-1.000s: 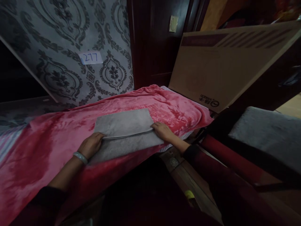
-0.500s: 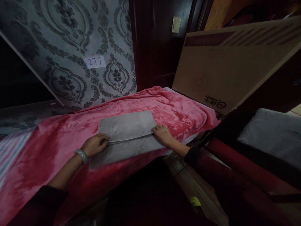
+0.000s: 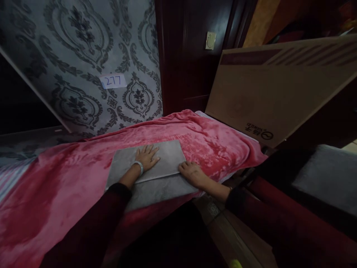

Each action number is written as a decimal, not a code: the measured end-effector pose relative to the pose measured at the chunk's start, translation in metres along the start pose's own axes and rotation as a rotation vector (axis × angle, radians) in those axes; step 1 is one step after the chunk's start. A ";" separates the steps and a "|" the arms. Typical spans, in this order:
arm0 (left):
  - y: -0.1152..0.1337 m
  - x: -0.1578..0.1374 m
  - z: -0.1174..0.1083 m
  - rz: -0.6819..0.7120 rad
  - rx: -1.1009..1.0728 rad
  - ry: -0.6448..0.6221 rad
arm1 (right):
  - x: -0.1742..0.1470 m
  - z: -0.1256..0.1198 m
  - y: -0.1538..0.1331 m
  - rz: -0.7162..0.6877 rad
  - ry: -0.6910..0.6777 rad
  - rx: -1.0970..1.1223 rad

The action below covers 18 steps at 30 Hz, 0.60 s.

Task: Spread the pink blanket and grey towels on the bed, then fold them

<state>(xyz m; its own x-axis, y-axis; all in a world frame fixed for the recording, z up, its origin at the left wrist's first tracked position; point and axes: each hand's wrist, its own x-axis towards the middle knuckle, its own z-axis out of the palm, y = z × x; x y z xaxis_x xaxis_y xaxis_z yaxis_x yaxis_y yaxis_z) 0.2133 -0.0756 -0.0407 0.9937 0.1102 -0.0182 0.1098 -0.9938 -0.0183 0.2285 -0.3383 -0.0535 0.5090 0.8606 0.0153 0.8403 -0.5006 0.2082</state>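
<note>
- Grey folded cloth (image 3: 156, 163) is lying on pink blanket (image 3: 69, 175), near its front edge; looks soft, light, limp.
- Left hand (image 3: 147, 157) is pressing flat on the top fold, fingers spread, gripping nothing.
- Right hand (image 3: 192, 174) is resting open at cloth's rt edge.
- Probably best taken at corners/fold edge w/ both hands.

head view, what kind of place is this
Probably a room in a home, perhaps a bedroom. A pink plush blanket covers a raised surface where both hands press a folded grey cloth. Behind are damask wallpaper, a dark wooden door and a leaning cardboard box.
</note>
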 end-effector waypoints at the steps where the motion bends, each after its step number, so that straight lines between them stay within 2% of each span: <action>1: -0.001 -0.001 0.003 0.005 -0.001 0.014 | -0.002 0.001 0.003 -0.022 0.015 0.004; 8: -0.004 0.001 0.008 0.024 0.005 0.016 | -0.014 0.022 0.016 -0.096 0.067 0.064; 13: -0.004 0.001 0.009 0.021 0.005 0.016 | -0.011 0.032 0.014 -0.019 0.101 0.086; 18: -0.003 -0.001 0.007 0.010 0.027 0.022 | -0.009 0.033 0.013 0.060 0.134 0.091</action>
<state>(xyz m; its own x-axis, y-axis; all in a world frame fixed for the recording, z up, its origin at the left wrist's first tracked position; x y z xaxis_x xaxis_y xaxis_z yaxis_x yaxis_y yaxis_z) 0.2115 -0.0725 -0.0480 0.9951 0.0993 0.0039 0.0993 -0.9940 -0.0452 0.2412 -0.3559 -0.0828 0.5344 0.8305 0.1567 0.8255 -0.5527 0.1140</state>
